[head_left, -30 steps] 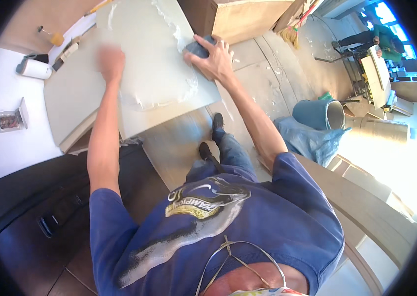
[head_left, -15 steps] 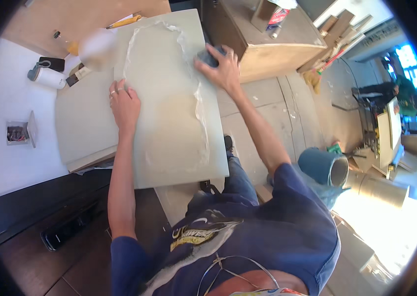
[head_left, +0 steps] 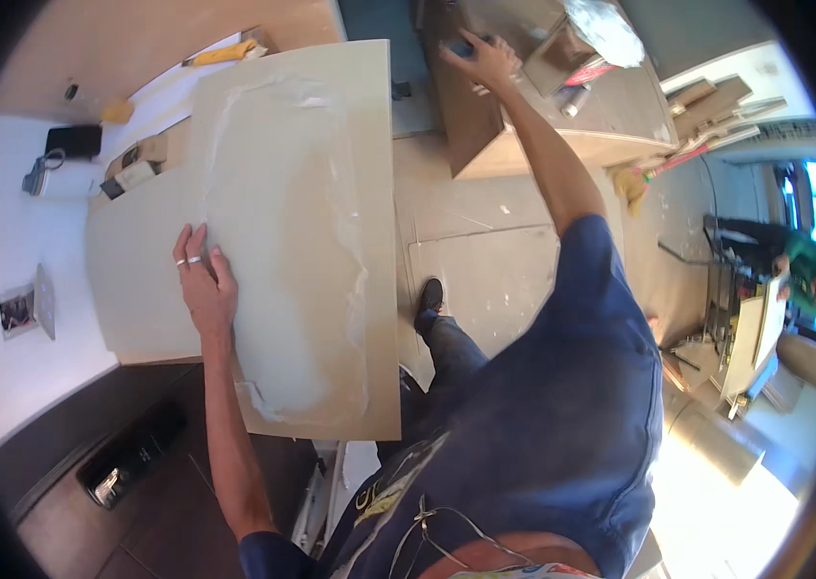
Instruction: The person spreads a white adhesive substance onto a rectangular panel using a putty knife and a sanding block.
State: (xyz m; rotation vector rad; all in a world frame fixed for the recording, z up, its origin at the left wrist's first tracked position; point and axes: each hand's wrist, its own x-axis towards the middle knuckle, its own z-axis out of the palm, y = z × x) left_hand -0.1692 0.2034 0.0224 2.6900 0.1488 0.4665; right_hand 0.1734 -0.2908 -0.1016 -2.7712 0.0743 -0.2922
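A pale rectangular board [head_left: 283, 241] lies in front of me, with a smeared ring of whitish paste on its face. My left hand [head_left: 205, 285] rests at the board's left edge, open, its fingers stretched out and a ring showing on it. Away to the far right, my right hand [head_left: 490, 63] is closed around a dark grey block [head_left: 466, 46]. It is over the top of a wooden cabinet, and the fingers partly cover the block.
A box [head_left: 562, 53] and crumpled clear wrapping [head_left: 606, 31] stand on the wooden cabinet [head_left: 611, 111]. A yellow-handled tool [head_left: 225, 53], a white bottle [head_left: 66, 179] and a wall socket box [head_left: 17, 314] are to the left. Another person [head_left: 794, 256] works far right.
My right hand has moved off the board, up and right to the cabinet, with the dark block. My left hand and the board's near end appear lower as the view shifts.
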